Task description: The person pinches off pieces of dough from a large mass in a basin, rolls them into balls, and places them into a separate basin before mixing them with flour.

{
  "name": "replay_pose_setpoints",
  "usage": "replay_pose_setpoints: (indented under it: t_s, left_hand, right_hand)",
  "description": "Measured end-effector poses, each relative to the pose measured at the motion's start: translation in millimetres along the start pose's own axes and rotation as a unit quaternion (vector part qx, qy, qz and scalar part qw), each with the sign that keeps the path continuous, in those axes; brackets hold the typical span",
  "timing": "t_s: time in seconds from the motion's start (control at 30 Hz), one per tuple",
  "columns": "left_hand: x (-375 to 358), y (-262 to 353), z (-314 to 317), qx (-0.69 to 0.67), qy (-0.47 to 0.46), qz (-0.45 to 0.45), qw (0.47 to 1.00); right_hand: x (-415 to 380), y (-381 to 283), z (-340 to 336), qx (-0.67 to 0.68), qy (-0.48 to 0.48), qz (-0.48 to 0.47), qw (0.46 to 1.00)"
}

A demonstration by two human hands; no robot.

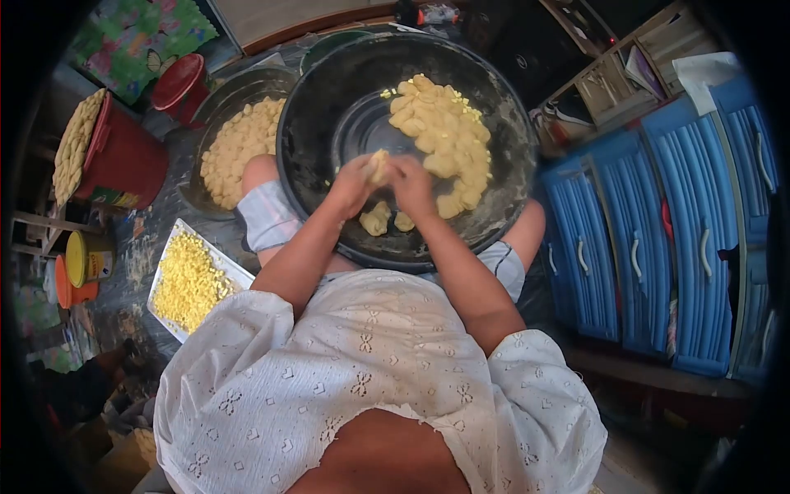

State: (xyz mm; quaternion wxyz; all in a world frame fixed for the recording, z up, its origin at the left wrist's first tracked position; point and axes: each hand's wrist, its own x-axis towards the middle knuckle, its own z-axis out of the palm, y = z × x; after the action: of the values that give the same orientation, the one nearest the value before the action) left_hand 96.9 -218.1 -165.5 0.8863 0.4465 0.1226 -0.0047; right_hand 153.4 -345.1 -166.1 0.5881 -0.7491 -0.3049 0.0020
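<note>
Both my hands meet over the near part of a wide black basin. Between them is a small piece of dough, pinched by the closed fingers of my left hand and my right hand. Below my hands, a loose dough lump lies on the basin floor, with a smaller one beside it. A large mass of dough pieces covers the basin's right side. Small yellow cubes are scattered along its edge.
Left of the basin stands a metal pan heaped with dough balls. A white tray of yellow cubes lies at lower left. Red buckets and a yellow tub stand farther left. Blue drawers line the right.
</note>
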Motion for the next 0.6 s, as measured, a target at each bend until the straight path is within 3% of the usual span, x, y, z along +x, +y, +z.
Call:
replay_pose_setpoints:
  t_s: [0.03, 0.1, 0.23, 0.3, 0.33, 0.37, 0.4, 0.43, 0.47, 0.5, 0.53, 0.57, 0.6]
  left_hand:
    - [-1, 0, -1, -0.016, 0.020, 0.003, 1.000]
    - [1, -3, -5, -0.034, 0.039, 0.007, 0.999]
    - [3, -12, -14, -0.050, 0.022, 0.005, 0.998]
    - [3, -10, -7, -0.061, 0.019, 0.002, 0.998]
    - [1, -6, 2, -0.057, 0.095, 0.011, 0.994]
    - [1, -3, 9, -0.053, 0.171, 0.020, 0.984]
    - [4, -6, 9, -0.053, 0.170, 0.020, 0.984]
    - [7, -9, 9, 0.039, 0.182, 0.076, 0.980]
    - [9, -12, 8, 0.129, 0.193, 0.130, 0.964]
    - [8, -12, 6, 0.127, 0.194, 0.130, 0.964]
    - [5, -11, 4, 0.218, 0.091, 0.131, 0.963]
    - [3, -10, 3, 0.305, -0.015, 0.130, 0.943]
    - [3, -12, 3, 0.305, -0.015, 0.130, 0.943]
  right_hand:
    - [-2, -2, 3, 0.000, 0.000, -0.001, 1.000]
    - [-8, -5, 6, -0.137, -0.017, -0.038, 0.990]
    - [-5, 15, 9, -0.078, -0.108, -0.006, 0.991]
    - [-5, 17, 13, -0.066, -0.162, -0.055, 0.983]
    - [-5, 13, 13, -0.067, -0.160, -0.056, 0.983]
    - [-9, 9, 12, 0.023, -0.173, -0.001, 0.985]
    - [-9, 0, 10, 0.112, -0.185, 0.054, 0.975]
    - [-7, -4, 5, 0.128, -0.198, 0.199, 0.951]
    - [-6, 0, 7, 0.127, -0.199, 0.199, 0.951]
    - [-1, -3, 9, 0.120, -0.092, 0.195, 0.969]
    - [1, -7, 10, 0.113, 0.017, 0.187, 0.976]
    - [5, -10, 3, 0.128, 0.042, 0.213, 0.968]
    - [8, -7, -2, 0.128, 0.042, 0.213, 0.968]
